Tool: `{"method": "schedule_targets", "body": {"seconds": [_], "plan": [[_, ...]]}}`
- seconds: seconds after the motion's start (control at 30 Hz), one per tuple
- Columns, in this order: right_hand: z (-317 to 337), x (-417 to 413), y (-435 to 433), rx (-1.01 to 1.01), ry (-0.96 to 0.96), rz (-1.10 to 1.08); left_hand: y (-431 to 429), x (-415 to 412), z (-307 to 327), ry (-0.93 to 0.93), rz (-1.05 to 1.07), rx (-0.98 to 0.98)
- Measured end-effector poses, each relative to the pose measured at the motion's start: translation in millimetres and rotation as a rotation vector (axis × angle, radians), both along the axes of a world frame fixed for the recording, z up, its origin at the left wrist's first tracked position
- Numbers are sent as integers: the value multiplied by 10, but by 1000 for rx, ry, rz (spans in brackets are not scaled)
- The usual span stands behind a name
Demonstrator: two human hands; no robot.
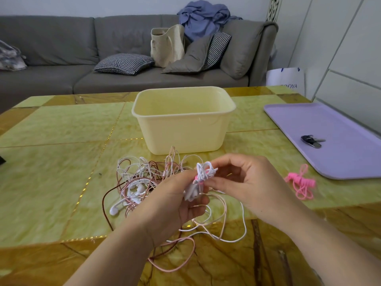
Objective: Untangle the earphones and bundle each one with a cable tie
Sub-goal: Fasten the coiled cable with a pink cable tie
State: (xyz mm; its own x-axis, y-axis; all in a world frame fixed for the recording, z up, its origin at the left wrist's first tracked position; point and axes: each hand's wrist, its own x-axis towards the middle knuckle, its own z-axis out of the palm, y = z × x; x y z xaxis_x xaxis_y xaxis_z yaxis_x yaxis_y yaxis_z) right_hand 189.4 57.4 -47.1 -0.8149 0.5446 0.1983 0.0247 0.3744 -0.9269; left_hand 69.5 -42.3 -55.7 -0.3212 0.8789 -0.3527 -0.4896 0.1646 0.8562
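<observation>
White earphone bundle: held above the desk, front-ctr, btwn both hands, w/ a pink cable tie round its middle. Left hand: fingers curled round the bundle's lower end. Right hand: thumb and forefinger pinch the bundle's upper loops; other fingers loosely curled. White and pale-pink cords lie in loops on the desk below the hands, near its front edge. Tangle of earphones: white, pink and dark-red cords on the desk, just left of and behind the left hand; white earbuds show in it. Pink bundle: on the desk, right of the right hand, just beside the purple tray. Keys: on the tray. Yellow tub: upright, desk ctr, just behind the tangle. Grey sofa: behind the desk, w/ cushions, a bag and clothes on it.
</observation>
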Motion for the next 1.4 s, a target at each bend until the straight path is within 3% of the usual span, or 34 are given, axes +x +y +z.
{"method": "schedule_targets", "body": {"seconds": [0.27,0.4,0.6,0.73,1.0,1.2,1.4], "plan": [[3,-6,45,-51,4,-79,11,-48,-118,263,10,141],[-26,-8,45,21,-23,-112,-12,-15,-144,442,28,169],[-1,-26,21,-18,18,-139,52,63,-84,9,148,250],[28,-38,-7,0,27,-130,56,80,-29,-152,187,240],[61,-4,2,-94,-52,-36,-32,-135,-18,-116,-14,127],[7,-25,30,-117,-104,-19,-34,-169,-42,-34,-10,81],[-26,-25,20,40,-205,-25,-23,-93,-48,12,55,71]]}}
